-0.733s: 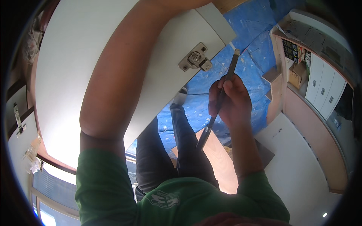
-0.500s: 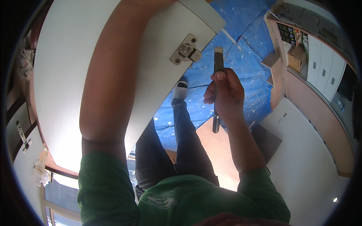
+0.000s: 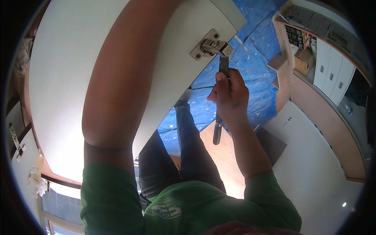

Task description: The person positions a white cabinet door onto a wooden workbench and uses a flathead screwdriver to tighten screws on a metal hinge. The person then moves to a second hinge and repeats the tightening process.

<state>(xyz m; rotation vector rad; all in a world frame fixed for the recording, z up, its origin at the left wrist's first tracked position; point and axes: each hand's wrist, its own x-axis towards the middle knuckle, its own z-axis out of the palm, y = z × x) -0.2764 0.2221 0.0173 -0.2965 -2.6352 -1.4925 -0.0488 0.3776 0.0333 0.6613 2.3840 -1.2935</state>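
Note:
My left forearm [image 3: 125, 70] crosses a large white door panel [image 3: 66, 90]. The hand at its end lies beyond the top edge of the picture. A metal cabinet hinge [image 3: 211, 45] is fixed near the panel's edge, its arm sticking out past that edge. My right hand [image 3: 231, 94] is closed around a chisel [image 3: 223, 66] with a flat dark blade, held upright with the handle end pointing down. The blade's tip meets the hinge arm in the picture and is hidden there; whether they touch I cannot tell.
Blue sheeting [image 3: 250, 94] covers the floor below the panel. A wooden board [image 3: 219, 149] lies near my legs. To the right are a curved wooden ledge [image 3: 321, 121], white cabinet doors [image 3: 331, 70] and a cardboard box [image 3: 303, 60]. Another panel with a hinge [image 3: 19, 150] stands at far left.
The hinge arm has swung outward from its folded position. My right hand has brought the chisel up against it in the picture. The panel appears shifted slightly right, and my left hand has left the view.

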